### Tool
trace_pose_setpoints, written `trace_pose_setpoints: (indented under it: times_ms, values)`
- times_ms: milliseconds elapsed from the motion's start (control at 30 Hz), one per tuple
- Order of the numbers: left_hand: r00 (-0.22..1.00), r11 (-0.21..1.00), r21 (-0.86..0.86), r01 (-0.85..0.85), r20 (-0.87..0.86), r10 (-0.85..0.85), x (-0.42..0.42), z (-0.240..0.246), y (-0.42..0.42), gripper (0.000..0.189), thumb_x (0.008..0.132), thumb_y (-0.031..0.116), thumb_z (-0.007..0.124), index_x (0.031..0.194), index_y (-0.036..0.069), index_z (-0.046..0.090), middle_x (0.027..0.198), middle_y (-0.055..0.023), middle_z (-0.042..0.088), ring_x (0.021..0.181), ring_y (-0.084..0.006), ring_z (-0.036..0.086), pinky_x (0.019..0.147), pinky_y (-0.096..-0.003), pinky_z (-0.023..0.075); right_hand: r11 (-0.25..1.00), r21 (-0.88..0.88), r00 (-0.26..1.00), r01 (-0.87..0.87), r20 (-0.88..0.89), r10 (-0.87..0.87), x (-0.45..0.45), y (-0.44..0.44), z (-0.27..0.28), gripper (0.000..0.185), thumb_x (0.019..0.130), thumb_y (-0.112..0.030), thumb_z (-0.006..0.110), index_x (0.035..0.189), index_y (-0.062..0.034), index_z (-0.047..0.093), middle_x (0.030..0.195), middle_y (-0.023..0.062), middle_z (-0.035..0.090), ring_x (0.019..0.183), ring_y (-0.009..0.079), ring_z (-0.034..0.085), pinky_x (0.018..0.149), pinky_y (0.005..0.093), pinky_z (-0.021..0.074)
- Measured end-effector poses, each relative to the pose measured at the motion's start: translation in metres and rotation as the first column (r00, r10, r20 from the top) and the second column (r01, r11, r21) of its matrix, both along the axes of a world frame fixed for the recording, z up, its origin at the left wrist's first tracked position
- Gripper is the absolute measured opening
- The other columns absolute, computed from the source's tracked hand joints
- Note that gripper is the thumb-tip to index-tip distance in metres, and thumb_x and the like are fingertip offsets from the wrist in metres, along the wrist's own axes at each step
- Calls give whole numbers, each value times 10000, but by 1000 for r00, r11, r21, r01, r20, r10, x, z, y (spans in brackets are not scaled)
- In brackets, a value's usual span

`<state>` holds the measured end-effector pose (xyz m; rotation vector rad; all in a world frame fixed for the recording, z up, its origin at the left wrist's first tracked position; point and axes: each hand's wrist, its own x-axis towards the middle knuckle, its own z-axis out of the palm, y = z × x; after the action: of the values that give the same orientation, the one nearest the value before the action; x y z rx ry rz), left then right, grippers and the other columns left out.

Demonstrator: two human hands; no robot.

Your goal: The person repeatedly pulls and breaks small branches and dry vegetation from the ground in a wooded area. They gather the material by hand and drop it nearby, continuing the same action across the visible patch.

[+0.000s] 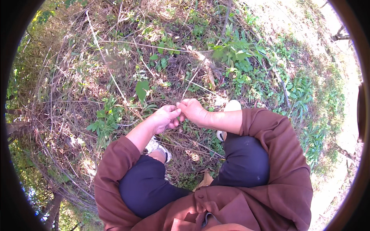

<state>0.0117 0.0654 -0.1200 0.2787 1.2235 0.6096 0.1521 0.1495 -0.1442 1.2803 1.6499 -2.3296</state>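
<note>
Low over the grassy ground, my left hand (167, 117) and my right hand (191, 112) meet at the fingertips. The fingers of both are curled, and whatever may be pinched between them is too small to make out. A thin dry stem (191, 80) rises from just beyond the right fingertips; whether the fingers hold it cannot be told. To the left of my hands a long pale stalk (107, 65) slants over the grass. A broad green leaf (142, 90) stands just beyond the left hand.
My white shoes (232, 106) rest on the ground on either side of my hands. Leafy green weeds (241, 55) grow ahead to the right, near a bent dry stick (282, 86). Matted dry grass (69, 95) spreads to the left, with woody branches (53, 208) at the lower left.
</note>
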Motion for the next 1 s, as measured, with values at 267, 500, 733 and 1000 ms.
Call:
trace_pose_setpoints:
  times_ms: [267,500,733,1000]
  values:
    - [490,891,236,388,-871,18,-24,-12,-8,156,918,158,516,889,13,567,775,-189,626,721,-362,620,667,-447,483,467,871,987,-156,154,44,-9,92,-10,188,832,-178,608,979,-61,599,948,120,585,887,302,588,800,411,471]
    - [228,741,151,655,-974,-3,-30,-1,-23,268,936,267,492,825,28,542,776,-188,616,754,-395,604,677,-486,484,-188,722,745,-666,660,-99,9,183,-30,249,829,-132,503,1070,-82,539,1121,109,545,1249,280,419,934,476,405]
    - [57,765,83,639,-997,61,-73,-13,-57,250,943,259,477,817,49,533,745,-172,587,724,-384,588,653,-470,472,-449,691,773,-567,634,-1,8,164,-38,102,822,-164,506,862,-127,593,766,46,589,864,215,545,860,420,383]
    - [-306,824,-31,565,-936,175,-62,18,-49,478,755,134,651,1174,-37,496,1194,-224,496,1172,-372,437,1001,-463,347,-689,543,766,-480,643,-27,-29,132,-11,48,687,-165,563,715,-133,587,675,13,564,702,192,555,707,340,386]
